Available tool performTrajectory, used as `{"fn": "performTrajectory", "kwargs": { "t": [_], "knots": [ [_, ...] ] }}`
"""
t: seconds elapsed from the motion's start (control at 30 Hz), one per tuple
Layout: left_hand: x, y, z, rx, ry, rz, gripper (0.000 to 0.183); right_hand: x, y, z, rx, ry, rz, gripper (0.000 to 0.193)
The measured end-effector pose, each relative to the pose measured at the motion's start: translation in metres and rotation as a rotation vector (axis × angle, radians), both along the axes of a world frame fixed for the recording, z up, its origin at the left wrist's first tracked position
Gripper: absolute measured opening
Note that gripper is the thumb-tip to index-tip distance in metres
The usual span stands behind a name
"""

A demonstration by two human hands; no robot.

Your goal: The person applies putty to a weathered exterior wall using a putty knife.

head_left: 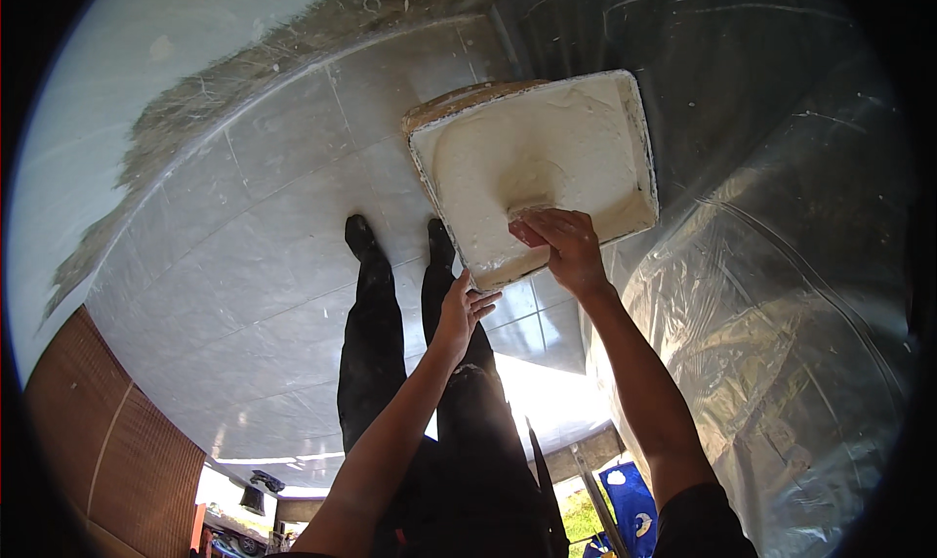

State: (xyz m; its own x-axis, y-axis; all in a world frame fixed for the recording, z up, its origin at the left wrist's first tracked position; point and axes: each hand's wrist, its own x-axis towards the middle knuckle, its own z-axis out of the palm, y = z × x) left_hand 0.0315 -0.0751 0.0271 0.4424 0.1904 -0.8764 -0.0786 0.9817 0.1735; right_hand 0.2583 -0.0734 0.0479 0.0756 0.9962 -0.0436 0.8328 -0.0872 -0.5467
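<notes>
A rectangular tray (649, 172) of thick off-white paste (532, 133) stands in front of me, its rim smeared and dark in places. My right hand (576, 250) is closed around a scraper (527, 232) with a reddish handle, over the near part of the tray. The scraper's working edge lies in the paste and is mostly hidden. At the near left corner of the tray, my left hand (464, 314) has its thumb up against the corner and its other fingers spread below the rim. It touches the tray without wrapping round it.
A brown support (468, 99) shows under the tray's far left edge. Clear plastic sheeting (722, 333) hangs at the right. Grey tiles (283, 177) cover the floor, with a partly coated wall (195, 99) beyond. Brown ribbed panelling (117, 441) stands at the lower left.
</notes>
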Motion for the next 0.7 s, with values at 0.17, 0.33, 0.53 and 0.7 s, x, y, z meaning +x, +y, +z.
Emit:
{"fn": "performTrajectory", "kwargs": {
  "t": [0.17,0.33,0.53,0.7],
  "knots": [
    [-0.007,0.0,-0.004,-0.027,0.009,0.012,0.078,-0.003,-0.005,-0.002,-0.135,0.353,-0.067,0.047],
    [-0.002,0.0,-0.003,0.009,-0.027,0.012,0.078,-0.002,0.006,0.001,-0.03,0.1,-0.038,0.042],
    [-0.002,0.001,-0.002,-0.016,0.022,0.021,0.083,0.001,-0.012,0.012,-0.106,0.098,0.001,0.045],
    [-0.002,-0.003,-0.007,-0.009,0.008,0.052,0.083,-0.004,-0.016,0.012,-0.126,0.2,0.049,0.045]
  ]
}}
